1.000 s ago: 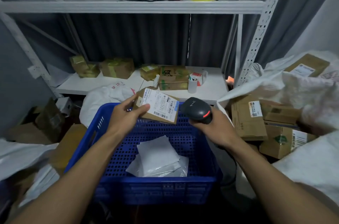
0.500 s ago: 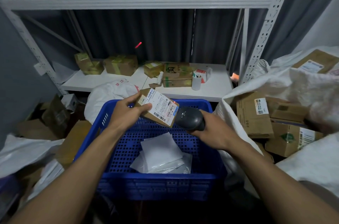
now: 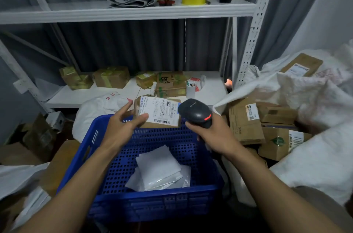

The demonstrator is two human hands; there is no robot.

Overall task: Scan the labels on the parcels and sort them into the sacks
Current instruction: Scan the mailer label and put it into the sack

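Holding a small box (image 3: 158, 114) up over the blue crate (image 3: 152, 204), the left hand (image 3: 122, 127) has its thumb on the white label (image 3: 159, 111) and its other fingers spread out, with some going behind the box. The grip looks loose. The box is brown card and sits flat-faced toward the camera, with the barcode near its bottom edge.

The right hand (image 3: 214, 137) is wrapped tight around the black scanner (image 3: 195, 113). The scanner head is just beside the right end of the box and may be touching it; I cannot tell for sure.

Inside the crate lie a few flat white bags (image 3: 158, 169). A big white sack (image 3: 305, 99) sits to the right with more brown boxes (image 3: 246, 120) piled in its mouth. Another white sack (image 3: 99, 110) sits behind the crate on the left. More boxes rest on the low shelf (image 3: 210, 87) at the back.

The box looks light and stiff, so one hand should be enough. It is best held by its side edges, with the thumb kept off the barcode so the scanner can read it. The card is not slippery, but a loose grip could let it tip. The white bags look soft and floppy and may slide; they would be best pinched at a corner.
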